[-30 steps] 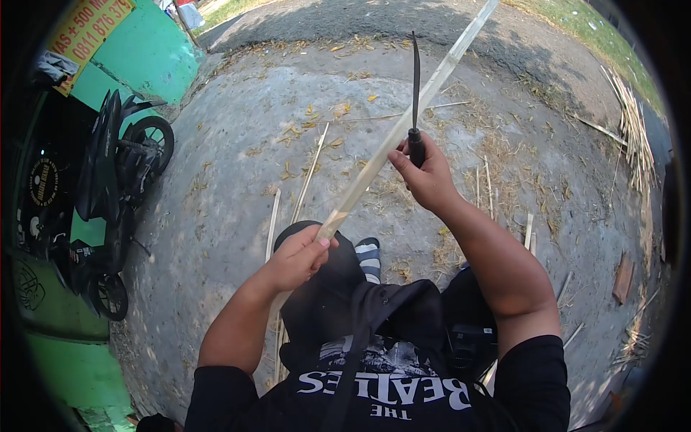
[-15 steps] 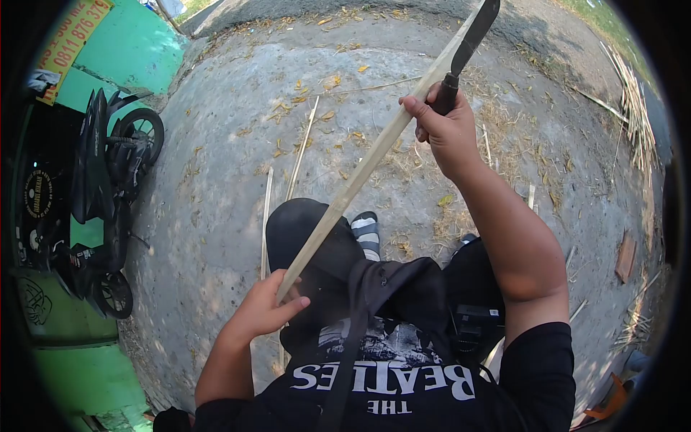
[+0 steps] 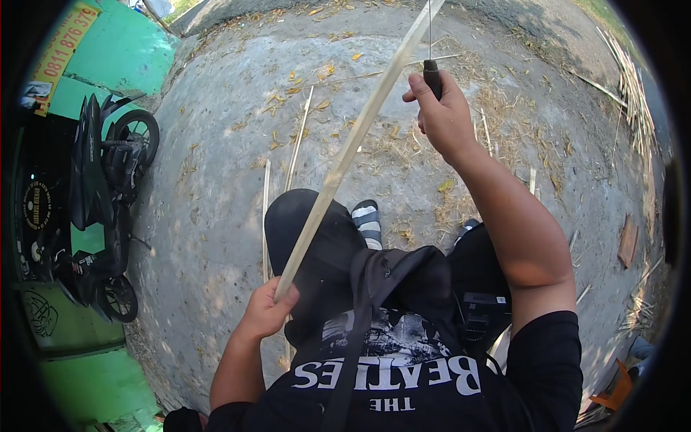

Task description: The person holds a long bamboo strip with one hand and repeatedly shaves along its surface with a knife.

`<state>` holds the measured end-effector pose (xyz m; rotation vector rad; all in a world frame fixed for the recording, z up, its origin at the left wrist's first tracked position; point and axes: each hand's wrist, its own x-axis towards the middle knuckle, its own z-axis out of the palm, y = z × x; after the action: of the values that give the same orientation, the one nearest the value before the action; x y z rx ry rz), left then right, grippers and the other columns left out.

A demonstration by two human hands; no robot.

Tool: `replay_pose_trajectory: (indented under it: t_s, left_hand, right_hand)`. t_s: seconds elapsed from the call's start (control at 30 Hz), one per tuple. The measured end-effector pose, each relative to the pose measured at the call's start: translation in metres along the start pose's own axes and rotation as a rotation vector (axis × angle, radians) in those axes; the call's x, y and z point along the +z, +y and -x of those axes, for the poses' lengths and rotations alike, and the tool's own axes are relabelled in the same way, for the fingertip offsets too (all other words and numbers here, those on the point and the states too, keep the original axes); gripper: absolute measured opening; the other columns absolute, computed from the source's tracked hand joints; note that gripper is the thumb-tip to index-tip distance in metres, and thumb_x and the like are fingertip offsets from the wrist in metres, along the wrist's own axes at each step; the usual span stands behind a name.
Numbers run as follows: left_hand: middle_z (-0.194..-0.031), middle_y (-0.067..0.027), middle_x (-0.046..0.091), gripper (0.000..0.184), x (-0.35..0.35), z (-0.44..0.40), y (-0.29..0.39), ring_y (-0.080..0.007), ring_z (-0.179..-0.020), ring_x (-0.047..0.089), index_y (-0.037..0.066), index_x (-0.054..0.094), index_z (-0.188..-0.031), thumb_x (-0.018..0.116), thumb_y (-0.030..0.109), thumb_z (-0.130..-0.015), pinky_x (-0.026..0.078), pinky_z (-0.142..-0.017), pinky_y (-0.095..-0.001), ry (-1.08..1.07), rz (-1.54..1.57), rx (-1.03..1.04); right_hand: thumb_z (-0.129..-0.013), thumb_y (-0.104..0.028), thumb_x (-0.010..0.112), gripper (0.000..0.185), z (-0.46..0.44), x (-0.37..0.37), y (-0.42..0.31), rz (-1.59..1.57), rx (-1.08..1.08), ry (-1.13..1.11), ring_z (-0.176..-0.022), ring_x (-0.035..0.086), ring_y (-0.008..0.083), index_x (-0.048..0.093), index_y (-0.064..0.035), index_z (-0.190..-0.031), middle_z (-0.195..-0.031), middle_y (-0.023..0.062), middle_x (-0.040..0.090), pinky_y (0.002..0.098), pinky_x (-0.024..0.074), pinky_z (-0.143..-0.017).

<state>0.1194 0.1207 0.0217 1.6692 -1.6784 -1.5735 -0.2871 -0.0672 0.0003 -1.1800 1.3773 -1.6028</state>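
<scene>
A long, pale bamboo strip (image 3: 358, 137) slants up and away across my left thigh. My left hand (image 3: 269, 309) is closed around its lower end, close to my body. My right hand (image 3: 440, 111), held high, is wrapped round the dark handle of a machete (image 3: 432, 75). The blade shows edge-on as a thin line pointing away from me, and it crosses in front of the strip near the top of the view. My right fingers are apart from the strip. The strip's far end runs out of the picture.
Several thin bamboo strips (image 3: 299, 137) lie on the concrete ground (image 3: 209, 201) among dry leaves. A pile of split bamboo (image 3: 633, 101) is at the far right, with a reddish-brown block (image 3: 628, 243) nearer. A black motorcycle (image 3: 108, 187) stands at the left by a green wall (image 3: 119, 50).
My right hand has come off the strip and moved slightly up with the machete. The blade has turned from showing its flat side to edge-on. My left hand has tightened round the strip's end.
</scene>
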Motion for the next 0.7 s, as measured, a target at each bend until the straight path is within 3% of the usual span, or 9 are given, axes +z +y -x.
replay_pose_trajectory:
  t_s: [0.07,0.1,0.27,0.33,0.43,0.53,0.63,0.7]
  left_hand:
    - [-0.072,0.0061,0.052,0.032,0.004,-0.006,0.0,-0.0031,-0.061,0.045,0.006,0.063,-0.101,0.062,0.037,-0.106,0.037,-0.055,-0.0217,0.064,0.009,0.024]
    - [-0.072,0.0064,0.051,0.033,0.007,-0.008,0.001,-0.0028,-0.06,0.044,0.006,0.062,-0.101,0.06,0.039,-0.107,0.036,-0.055,-0.0217,0.092,0.019,0.015]
    - [-0.071,0.0071,0.05,0.033,0.02,-0.023,0.012,-0.0022,-0.06,0.043,0.006,0.062,-0.102,0.054,0.037,-0.11,0.035,-0.053,-0.0217,0.144,-0.049,-0.015]
    - [-0.071,0.0073,0.05,0.035,0.02,-0.028,0.009,-0.0023,-0.059,0.043,0.006,0.062,-0.101,0.053,0.038,-0.11,0.034,-0.053,-0.0218,0.138,-0.068,-0.023]
    - [-0.065,-0.0029,0.057,0.035,0.021,-0.029,0.016,-0.0124,-0.059,0.056,0.002,0.065,-0.096,0.054,0.033,-0.109,0.044,-0.056,-0.0328,0.187,-0.227,-0.004]
    - [-0.063,-0.0111,0.058,0.036,0.029,-0.028,0.017,-0.024,-0.059,0.061,0.001,0.065,-0.096,0.052,0.032,-0.109,0.046,-0.057,-0.0385,0.26,-0.391,0.126]
    - [-0.065,-0.0164,0.06,0.038,0.033,-0.028,0.02,-0.0341,-0.062,0.064,0.001,0.065,-0.095,0.049,0.032,-0.109,0.047,-0.059,-0.0417,0.297,-0.405,0.113]
    - [-0.066,-0.0174,0.061,0.038,0.039,-0.028,0.02,-0.0363,-0.064,0.065,0.001,0.064,-0.094,0.049,0.032,-0.109,0.047,-0.06,-0.0428,0.342,-0.438,0.131]
  right_hand:
    - [-0.102,-0.048,0.063,0.047,0.006,-0.002,-0.01,0.115,0.042,-0.078,-0.072,0.063,0.0154,0.061,-0.0012,-0.101,-0.076,0.0051,0.065,0.0365,0.049,-0.066]
    - [-0.102,-0.048,0.062,0.047,0.008,-0.001,-0.011,0.267,-0.096,-0.151,-0.07,0.064,0.0226,0.061,-0.0013,-0.102,-0.077,0.0126,0.066,0.0398,0.0487,-0.066]
    - [-0.1,-0.055,0.06,0.052,0.035,0.015,-0.024,0.501,-0.228,-0.863,-0.077,0.065,0.0446,0.063,-0.0027,-0.102,-0.079,0.0223,0.066,0.0513,0.05,-0.071]
    - [-0.099,-0.061,0.057,0.058,0.046,0.025,-0.02,0.613,-0.284,-1.016,-0.084,0.067,0.0456,0.066,-0.0037,-0.103,-0.081,0.022,0.068,0.0542,0.0511,-0.075]
    - [-0.101,-0.063,0.053,0.063,0.048,0.027,-0.026,0.77,-0.165,-1.099,-0.09,0.069,0.0437,0.069,-0.0024,-0.104,-0.087,0.0228,0.07,0.0534,0.0525,-0.081]
    - [-0.102,-0.063,0.051,0.065,0.035,0.02,-0.021,0.766,-0.03,-1.062,-0.095,0.07,0.0426,0.071,-0.0011,-0.107,-0.091,0.024,0.071,0.0526,0.053,-0.084]
    - [-0.103,-0.063,0.048,0.067,0.022,0.009,-0.031,0.749,0.049,-0.975,-0.098,0.069,0.0433,0.071,-0.0002,-0.109,-0.095,0.0243,0.072,0.0525,0.0533,-0.086]
    - [-0.102,-0.063,0.048,0.067,0.029,0.011,-0.03,0.822,-0.012,-1.033,-0.098,0.069,0.0435,0.071,-0.0013,-0.11,-0.096,0.0244,0.072,0.0527,0.0534,-0.086]
